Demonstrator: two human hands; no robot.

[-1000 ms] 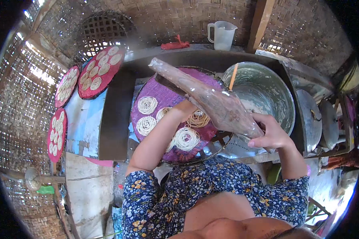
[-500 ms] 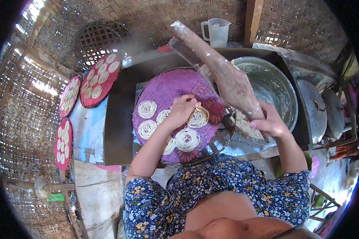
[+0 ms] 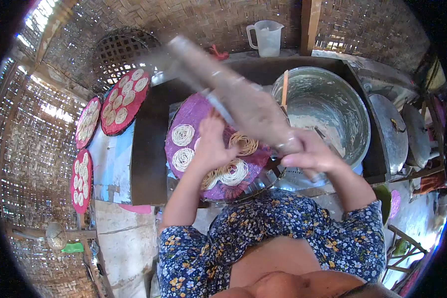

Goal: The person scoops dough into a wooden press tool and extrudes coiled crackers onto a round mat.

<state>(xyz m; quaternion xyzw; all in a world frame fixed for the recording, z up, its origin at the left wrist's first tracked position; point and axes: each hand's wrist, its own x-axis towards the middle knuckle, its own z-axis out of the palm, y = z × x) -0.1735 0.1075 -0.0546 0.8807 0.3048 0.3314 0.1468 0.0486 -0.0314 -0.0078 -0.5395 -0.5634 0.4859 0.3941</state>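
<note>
My right hand (image 3: pixel 317 155) is wrapped round the lower end of a long, two-armed, dough-smeared press (image 3: pixel 248 107). The press tilts up to the left over the purple round woven tray (image 3: pixel 189 113), its far end blurred. On that tray lie several pale coils of thin noodle-like strands (image 3: pixel 233 172), and a yellower coil (image 3: pixel 245 144) sits beside my left thumb. My left hand (image 3: pixel 212 144) hovers over the tray's middle with thumb spread from the fingers and nothing visible in it. The press and hand hide part of the tray.
Right of the tray stands a large metal pot (image 3: pixel 365 119) with pale dough and a wooden stick (image 3: pixel 285 88). A plastic jug (image 3: pixel 269 39) stands behind. Red trays (image 3: pixel 119 123) of coils lie at left. Metal lids (image 3: pixel 388 134) lean at far right.
The press has swung left and lower over the tray, with my right hand moving left. My left hand has drawn back from the yellower coil, its fingers spreading.
</note>
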